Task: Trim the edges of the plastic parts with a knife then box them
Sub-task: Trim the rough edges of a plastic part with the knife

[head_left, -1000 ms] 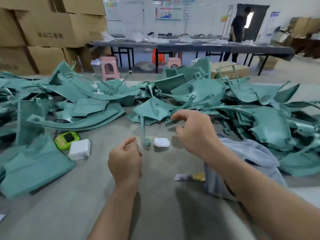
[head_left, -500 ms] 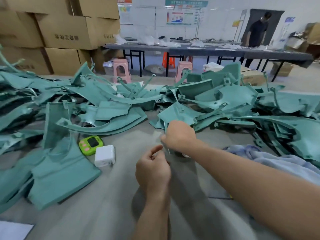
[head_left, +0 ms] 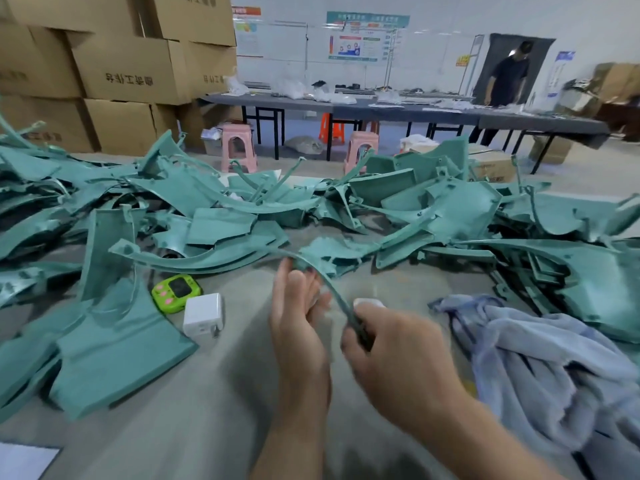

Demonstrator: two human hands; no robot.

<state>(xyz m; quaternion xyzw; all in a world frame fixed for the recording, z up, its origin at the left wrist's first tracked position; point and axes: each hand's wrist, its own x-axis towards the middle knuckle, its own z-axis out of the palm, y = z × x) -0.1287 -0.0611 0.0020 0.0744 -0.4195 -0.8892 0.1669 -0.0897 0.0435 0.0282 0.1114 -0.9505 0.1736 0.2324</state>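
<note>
Head view: the right hand (head_left: 391,344) curls round the near end of a thin, curved teal plastic strip (head_left: 332,292). At its eleven o'clock, the left hand (head_left: 298,317) touches the strip with straight fingers. The strip looks light and bendy, so it is best gripped close to the edge being cut.

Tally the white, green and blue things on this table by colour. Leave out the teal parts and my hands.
White: 3 (charger, case, sheet)
Green: 1 (timer)
Blue: 1 (cloth)
Total: 5
</note>
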